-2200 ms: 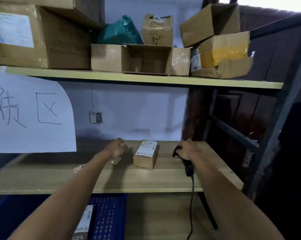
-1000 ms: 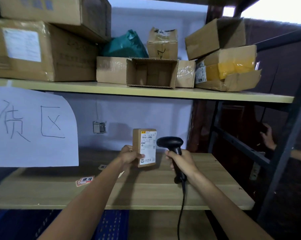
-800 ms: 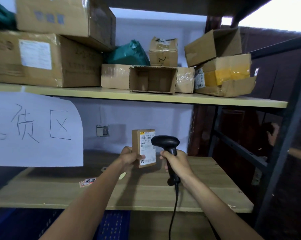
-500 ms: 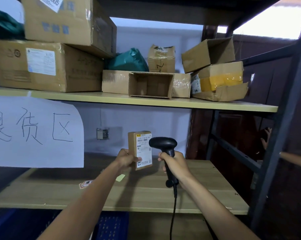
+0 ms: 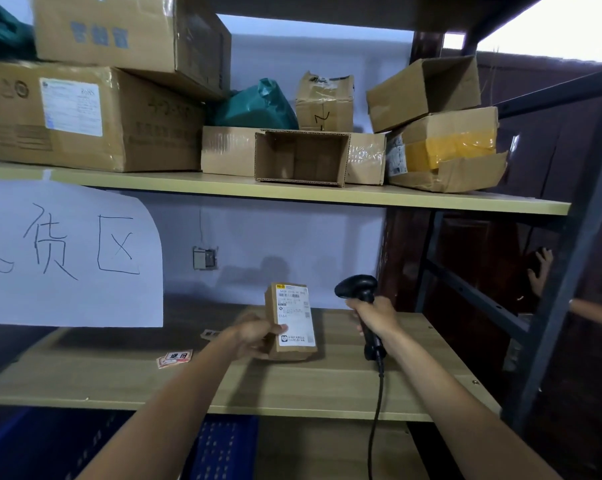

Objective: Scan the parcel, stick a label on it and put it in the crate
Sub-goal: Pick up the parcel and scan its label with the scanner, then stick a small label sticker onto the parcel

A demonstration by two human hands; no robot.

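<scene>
My left hand (image 5: 254, 336) grips a small brown cardboard parcel (image 5: 292, 322) from its left side and holds it upright just above the wooden shelf (image 5: 327, 386). Its white printed shipping slip faces me. My right hand (image 5: 375, 315) is wrapped around the handle of a black corded barcode scanner (image 5: 356, 287), whose head points left toward the parcel from a short gap away. Red and white stickers (image 5: 175, 357) lie on the shelf to the left of the parcel. A blue crate (image 5: 223, 445) sits below the shelf, partly hidden by my left arm.
The upper shelf (image 5: 292, 192) carries several cardboard boxes and a green bag (image 5: 258, 105). A white handwritten paper sign (image 5: 67, 254) hangs at left. Dark metal rack posts (image 5: 569, 271) stand at right, with another person's hand (image 5: 538, 271) behind them.
Both hands went from resting on the shelf to lifting the parcel and the scanner. In the last half second the parcel has tilted and dropped slightly toward the shelf, and the scanner stays aimed at it.
</scene>
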